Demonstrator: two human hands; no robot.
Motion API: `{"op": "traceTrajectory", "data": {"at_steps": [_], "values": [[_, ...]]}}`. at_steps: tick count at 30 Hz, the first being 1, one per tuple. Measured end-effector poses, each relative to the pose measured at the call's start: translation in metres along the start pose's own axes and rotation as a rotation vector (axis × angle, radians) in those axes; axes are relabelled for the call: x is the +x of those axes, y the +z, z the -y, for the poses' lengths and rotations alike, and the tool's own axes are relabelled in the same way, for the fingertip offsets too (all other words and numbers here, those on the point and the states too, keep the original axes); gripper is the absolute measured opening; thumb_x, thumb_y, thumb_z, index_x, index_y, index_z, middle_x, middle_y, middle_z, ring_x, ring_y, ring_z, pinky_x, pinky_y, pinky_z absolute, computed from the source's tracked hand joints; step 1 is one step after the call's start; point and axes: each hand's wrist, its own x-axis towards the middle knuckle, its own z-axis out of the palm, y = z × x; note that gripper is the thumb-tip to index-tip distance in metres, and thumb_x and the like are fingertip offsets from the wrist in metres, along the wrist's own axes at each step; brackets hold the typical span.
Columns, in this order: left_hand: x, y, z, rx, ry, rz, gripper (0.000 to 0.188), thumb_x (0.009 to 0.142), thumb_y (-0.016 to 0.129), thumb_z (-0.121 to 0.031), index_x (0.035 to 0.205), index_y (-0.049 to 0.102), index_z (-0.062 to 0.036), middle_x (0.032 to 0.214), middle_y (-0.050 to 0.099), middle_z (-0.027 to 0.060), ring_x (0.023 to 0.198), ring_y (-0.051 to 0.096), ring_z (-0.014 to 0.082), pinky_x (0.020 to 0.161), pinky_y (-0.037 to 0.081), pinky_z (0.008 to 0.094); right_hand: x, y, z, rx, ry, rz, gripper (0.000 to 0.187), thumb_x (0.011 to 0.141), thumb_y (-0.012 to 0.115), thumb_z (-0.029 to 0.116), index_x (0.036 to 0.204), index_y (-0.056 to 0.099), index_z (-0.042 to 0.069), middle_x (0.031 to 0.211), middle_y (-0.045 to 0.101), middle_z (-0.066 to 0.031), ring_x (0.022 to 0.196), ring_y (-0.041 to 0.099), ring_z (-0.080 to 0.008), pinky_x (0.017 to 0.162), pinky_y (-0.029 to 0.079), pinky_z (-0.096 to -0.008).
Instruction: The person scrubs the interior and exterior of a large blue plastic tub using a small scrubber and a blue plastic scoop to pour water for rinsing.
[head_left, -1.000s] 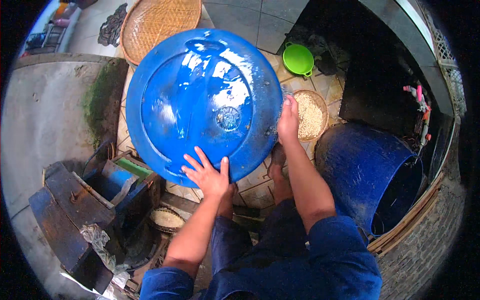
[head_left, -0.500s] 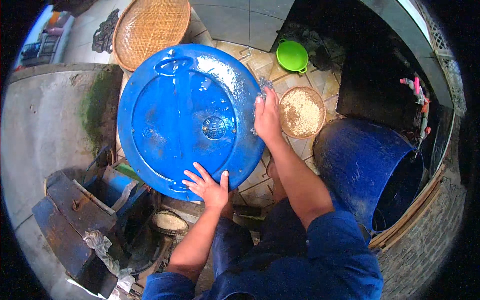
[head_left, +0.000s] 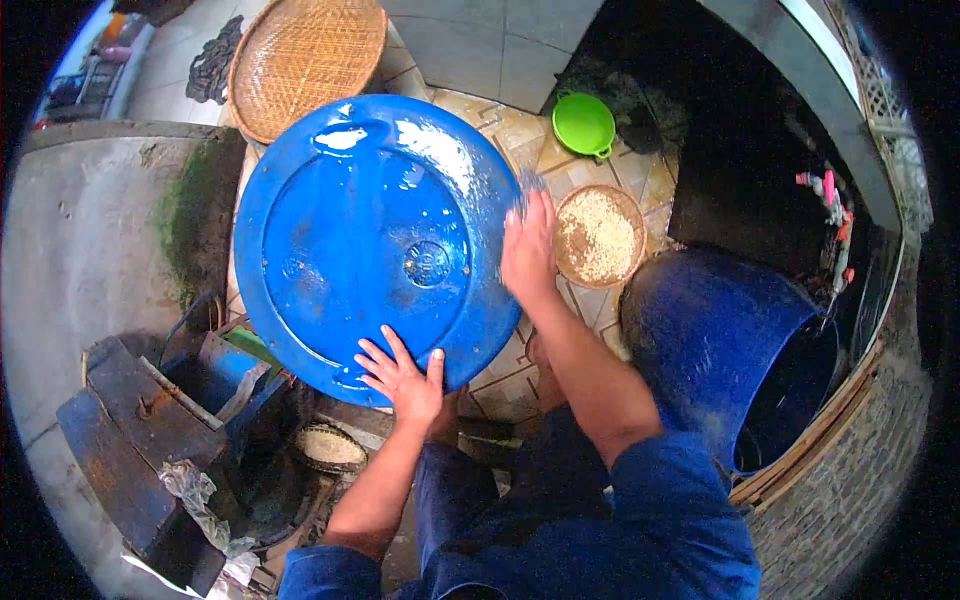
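I stand over a patterned tan tile floor [head_left: 625, 175], a grey concrete slab [head_left: 100, 230] at my left and a pipe with pink and red fittings [head_left: 840, 225] at the far right. The blue plastic drum [head_left: 365, 220] is right in front of me, its round end facing up, wet and shiny. A small round moulded emblem [head_left: 427, 265] sits on that face; I leave its lettering uncopied. My left hand [head_left: 400, 382] lies spread wide on the near rim; my right hand [head_left: 528, 245] is closed around a blurred grey wiry scourer [head_left: 529, 190] at the right edge. A tile strip separates that edge from a basket [head_left: 574, 248] of pale grains [head_left: 610, 228]. Beyond lies a green basin [head_left: 583, 124]; a woven bamboo tray [head_left: 305, 65] borders the far-left rim.
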Motion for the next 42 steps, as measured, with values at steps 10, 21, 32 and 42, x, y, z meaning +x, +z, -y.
{"op": "traceTrajectory", "data": {"at_steps": [10, 21, 32, 42], "values": [[0.080, -0.037, 0.006, 0.158, 0.046, -0.154, 0.089, 0.085, 0.057, -0.058, 0.156, 0.019, -0.0201, 0.159, 0.007, 0.0279, 0.147, 0.001, 0.0479, 0.109, 0.000, 0.0710, -0.003, 0.001, 0.006, -0.142, 0.070, 0.078, 0.050, 0.098, 0.049, 0.016, 0.137, 0.036, -0.011, 0.137, 0.040, -0.0338, 0.128, 0.041, -0.0471, 0.109, 0.032, -0.0482], [0.081, -0.046, 0.001, 0.061, -0.003, -0.043, 0.093, 0.080, 0.063, -0.059, 0.155, 0.022, -0.0216, 0.159, 0.008, 0.0279, 0.146, 0.003, 0.0493, 0.108, -0.001, 0.0724, 0.218, 0.156, 0.141, -0.405, -0.561, 0.365, 0.026, 0.086, 0.057, 0.026, 0.087, 0.067, 0.001, 0.097, 0.065, -0.0184, 0.095, 0.060, -0.0342, 0.085, 0.042, -0.0516], [0.079, -0.046, 0.009, 0.005, -0.005, 0.015, 0.091, 0.080, 0.062, -0.061, 0.154, 0.026, -0.0222, 0.158, 0.010, 0.0281, 0.146, 0.003, 0.0496, 0.108, -0.002, 0.0729, 0.195, 0.124, 0.118, -0.401, -0.258, 0.339, 0.036, 0.098, 0.044, 0.025, 0.117, 0.059, -0.002, 0.121, 0.060, -0.0217, 0.120, 0.052, -0.0359, 0.108, 0.028, -0.0609], [0.084, -0.045, 0.003, 0.012, -0.001, 0.027, 0.088, 0.082, 0.057, -0.066, 0.154, 0.026, -0.0260, 0.158, 0.015, 0.0261, 0.146, 0.005, 0.0481, 0.107, 0.000, 0.0743, 0.189, 0.177, 0.162, -0.508, -0.560, 0.286, 0.040, 0.095, 0.049, 0.026, 0.123, 0.057, -0.001, 0.126, 0.059, -0.0200, 0.128, 0.047, -0.0347, 0.110, 0.029, -0.0550]]}}
